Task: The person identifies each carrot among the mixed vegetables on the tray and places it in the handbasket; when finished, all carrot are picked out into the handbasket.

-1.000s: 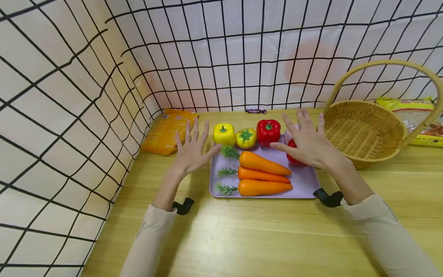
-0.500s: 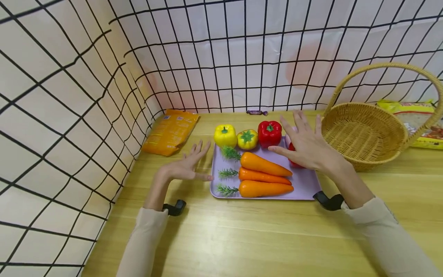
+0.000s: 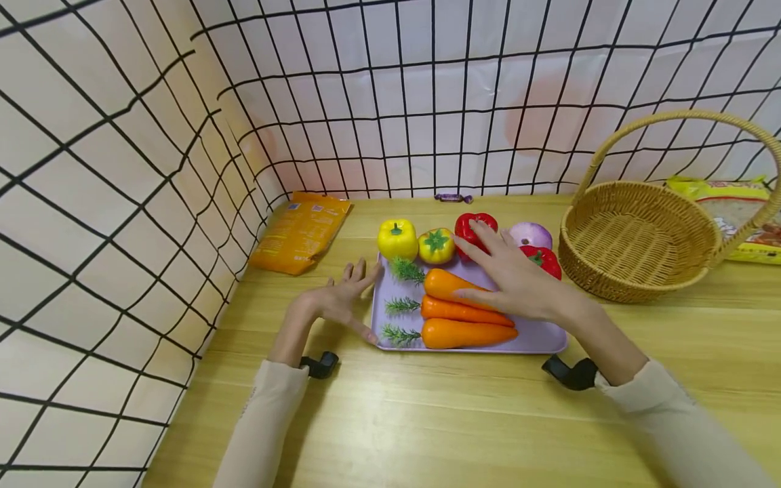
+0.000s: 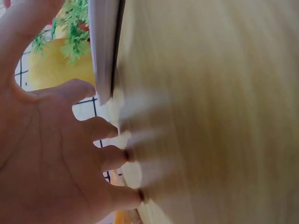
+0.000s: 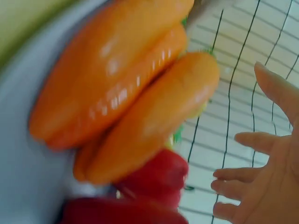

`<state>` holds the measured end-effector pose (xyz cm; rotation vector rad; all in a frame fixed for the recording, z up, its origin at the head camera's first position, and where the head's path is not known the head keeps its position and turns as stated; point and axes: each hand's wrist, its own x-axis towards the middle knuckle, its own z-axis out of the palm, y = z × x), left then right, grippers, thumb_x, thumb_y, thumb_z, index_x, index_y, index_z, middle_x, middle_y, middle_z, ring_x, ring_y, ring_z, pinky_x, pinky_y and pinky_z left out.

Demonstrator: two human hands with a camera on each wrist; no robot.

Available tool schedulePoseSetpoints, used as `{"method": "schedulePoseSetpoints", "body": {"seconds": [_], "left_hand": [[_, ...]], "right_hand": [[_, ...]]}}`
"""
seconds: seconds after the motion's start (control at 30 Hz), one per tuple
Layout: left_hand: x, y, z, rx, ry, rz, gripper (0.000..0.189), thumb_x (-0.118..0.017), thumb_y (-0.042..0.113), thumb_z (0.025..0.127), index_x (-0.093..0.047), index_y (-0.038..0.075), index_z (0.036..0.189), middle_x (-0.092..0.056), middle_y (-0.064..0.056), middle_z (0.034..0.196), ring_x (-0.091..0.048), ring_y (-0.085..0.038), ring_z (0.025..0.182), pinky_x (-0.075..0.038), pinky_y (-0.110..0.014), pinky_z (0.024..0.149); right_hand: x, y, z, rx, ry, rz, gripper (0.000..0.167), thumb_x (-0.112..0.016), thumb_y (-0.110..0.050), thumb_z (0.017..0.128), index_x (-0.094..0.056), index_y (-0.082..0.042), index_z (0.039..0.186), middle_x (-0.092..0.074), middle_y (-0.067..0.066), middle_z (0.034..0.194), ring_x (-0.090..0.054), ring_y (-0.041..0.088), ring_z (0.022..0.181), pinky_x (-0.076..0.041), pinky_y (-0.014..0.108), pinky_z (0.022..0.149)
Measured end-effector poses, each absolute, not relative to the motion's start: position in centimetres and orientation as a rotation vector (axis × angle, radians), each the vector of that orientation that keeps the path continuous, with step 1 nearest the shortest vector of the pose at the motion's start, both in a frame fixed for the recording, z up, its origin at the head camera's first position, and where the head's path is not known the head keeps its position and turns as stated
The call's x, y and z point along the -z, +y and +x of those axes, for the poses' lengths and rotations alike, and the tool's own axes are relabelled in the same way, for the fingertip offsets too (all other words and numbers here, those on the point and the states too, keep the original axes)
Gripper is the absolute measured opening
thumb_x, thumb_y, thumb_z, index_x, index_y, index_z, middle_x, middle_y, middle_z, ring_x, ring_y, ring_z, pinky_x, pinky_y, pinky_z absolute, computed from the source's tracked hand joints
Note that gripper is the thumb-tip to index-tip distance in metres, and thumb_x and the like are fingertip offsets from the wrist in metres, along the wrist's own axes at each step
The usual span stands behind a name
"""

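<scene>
On a lilac tray (image 3: 539,333) lie three orange carrots (image 3: 468,333) with green tops. A yellow bell pepper (image 3: 396,242), a smaller yellow fruit with a green star-shaped cap (image 3: 436,247) and a red bell pepper (image 3: 466,225) line its far edge. A purple onion (image 3: 532,234) and another red pepper (image 3: 549,263) are at its far right. My left hand (image 3: 329,303) is at the tray's left edge, fingers spread; its fingertips (image 4: 133,198) reach the table. Fingers spread, my right hand (image 3: 521,281) hovers over the carrots, holding nothing.
A wicker basket (image 3: 641,288) with a tall handle stands right of the tray. Behind it lies a yellow food packet (image 3: 753,252). An orange packet (image 3: 299,234) is at the back left, and a purple-wrapped candy (image 3: 453,198) lies by the grid-patterned wall.
My left hand has come down and nearer, to the tray's left edge. My right hand has moved left from the onion and right-hand red pepper to above the carrots. The tray's things stay put.
</scene>
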<state>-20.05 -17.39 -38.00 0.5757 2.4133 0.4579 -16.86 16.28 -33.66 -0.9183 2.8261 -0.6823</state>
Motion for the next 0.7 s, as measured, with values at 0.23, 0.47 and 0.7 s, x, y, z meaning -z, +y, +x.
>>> {"method": "schedulePoseSetpoints", "body": {"seconds": [0.23,0.47,0.7], "left_hand": [[38.1,-17.1,-19.8,-0.431,2.417,0.543,0.144,-0.094,0.046,0.072,0.013,0.022,0.166,0.027,-0.021,0.169,0.024,-0.042,0.157,0.009,-0.07,0.125],[38.2,-17.0,-19.8,-0.437,2.418,0.534,0.146,-0.094,0.045,0.072,0.015,0.022,0.166,0.026,-0.022,0.169,0.024,-0.04,0.158,0.009,-0.069,0.125],[38.1,-17.1,-19.8,-0.439,2.412,0.532,0.146,-0.094,0.045,0.073,0.017,0.023,0.165,0.027,-0.021,0.169,0.026,-0.039,0.157,0.011,-0.068,0.125]], "right_hand": [[34.8,15.0,-16.1,0.922,2.611,-0.909,0.077,-0.069,-0.042,0.098,-0.033,-0.024,0.164,-0.016,0.017,0.174,-0.018,0.049,0.157,-0.024,0.079,0.117],[36.1,14.4,-16.3,1.081,2.536,-0.927,0.067,-0.073,-0.028,0.096,-0.046,-0.017,0.157,-0.039,0.018,0.164,-0.042,0.041,0.148,-0.037,0.072,0.115],[36.6,14.1,-16.4,1.225,2.521,-0.75,0.066,-0.074,-0.022,0.095,-0.048,-0.023,0.156,-0.05,0.014,0.155,-0.05,0.036,0.139,-0.042,0.064,0.115]]}}
